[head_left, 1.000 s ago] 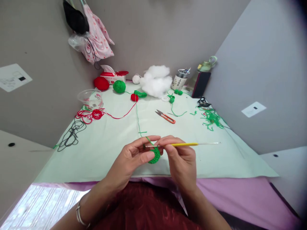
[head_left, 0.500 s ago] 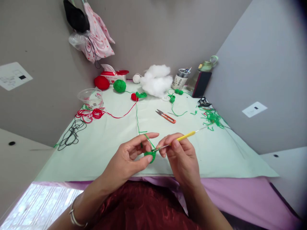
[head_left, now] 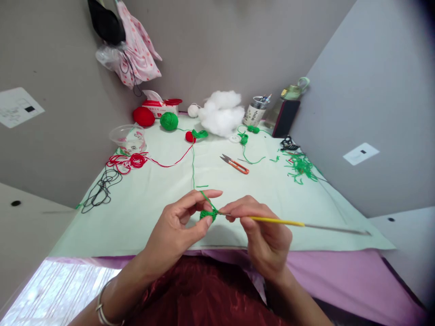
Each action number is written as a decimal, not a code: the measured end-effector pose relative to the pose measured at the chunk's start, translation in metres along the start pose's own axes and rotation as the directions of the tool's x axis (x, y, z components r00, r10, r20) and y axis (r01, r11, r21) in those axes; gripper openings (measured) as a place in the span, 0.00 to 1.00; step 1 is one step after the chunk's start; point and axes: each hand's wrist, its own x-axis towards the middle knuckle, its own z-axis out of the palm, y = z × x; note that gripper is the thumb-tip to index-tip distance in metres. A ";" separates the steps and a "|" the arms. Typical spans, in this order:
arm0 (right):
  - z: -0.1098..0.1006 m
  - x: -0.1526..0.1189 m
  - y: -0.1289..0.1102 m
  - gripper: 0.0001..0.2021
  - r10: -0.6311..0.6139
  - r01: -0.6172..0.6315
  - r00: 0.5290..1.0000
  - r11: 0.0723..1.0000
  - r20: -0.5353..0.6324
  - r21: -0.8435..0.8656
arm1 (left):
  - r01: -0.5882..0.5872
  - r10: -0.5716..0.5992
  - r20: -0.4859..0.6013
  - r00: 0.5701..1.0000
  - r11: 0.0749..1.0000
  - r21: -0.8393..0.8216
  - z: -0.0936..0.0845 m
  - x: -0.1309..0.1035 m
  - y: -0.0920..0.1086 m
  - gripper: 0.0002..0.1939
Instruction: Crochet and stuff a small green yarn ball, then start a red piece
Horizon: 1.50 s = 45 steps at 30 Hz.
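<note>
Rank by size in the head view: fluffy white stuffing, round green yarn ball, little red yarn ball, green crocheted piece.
1. Fluffy white stuffing
2. Round green yarn ball
3. Little red yarn ball
Unsure: green crocheted piece, nearer the camera, partly covered.

Pinched left hand [head_left: 177, 224] (forefinger [head_left: 212, 194] outstretched)

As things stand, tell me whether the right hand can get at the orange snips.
Probably yes: the orange snips lie ahead of the right hand with nothing visible between, though that hand holds the yellow hook and might need to set it down first.
</note>
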 end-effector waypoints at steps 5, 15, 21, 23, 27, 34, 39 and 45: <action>0.009 -0.007 0.006 0.11 -0.205 0.198 0.978 0.969 -0.036 -0.148 | -0.028 0.032 -0.106 0.994 0.999 0.034 0.007 -0.002 -0.001 0.16; 0.013 -0.004 0.009 0.11 -0.141 0.137 0.987 0.989 -0.080 -0.051 | -0.084 0.092 -0.172 0.981 0.995 0.055 0.011 -0.002 -0.004 0.12; 0.021 -0.009 0.014 0.09 -0.172 0.167 0.972 0.985 -0.162 -0.046 | 0.017 -0.030 -0.156 0.987 0.996 -0.083 0.014 -0.002 -0.008 0.20; 0.021 -0.008 0.013 0.09 -0.171 0.162 0.970 0.985 -0.172 -0.063 | 0.002 -0.020 -0.193 0.981 0.996 -0.094 0.014 -0.002 -0.009 0.22; 0.019 -0.006 0.013 0.09 -0.195 0.179 0.972 0.977 -0.132 -0.120 | -0.032 0.024 -0.232 0.972 0.999 -0.029 0.014 -0.002 -0.009 0.18; 0.019 -0.003 0.011 0.10 -0.077 0.078 0.982 0.997 -0.170 0.003 | -0.031 0.020 -0.215 0.977 0.998 -0.049 0.013 -0.001 -0.007 0.21; 0.018 0.001 0.009 0.09 0.008 0.017 0.984 0.990 -0.176 0.140 | -0.030 0.025 -0.218 0.976 0.999 -0.022 0.009 -0.003 -0.007 0.20; 0.016 -0.007 0.014 0.12 -0.117 0.118 0.986 0.993 -0.116 0.002 | -0.031 0.032 -0.238 0.971 0.999 0.009 0.009 -0.002 -0.004 0.17</action>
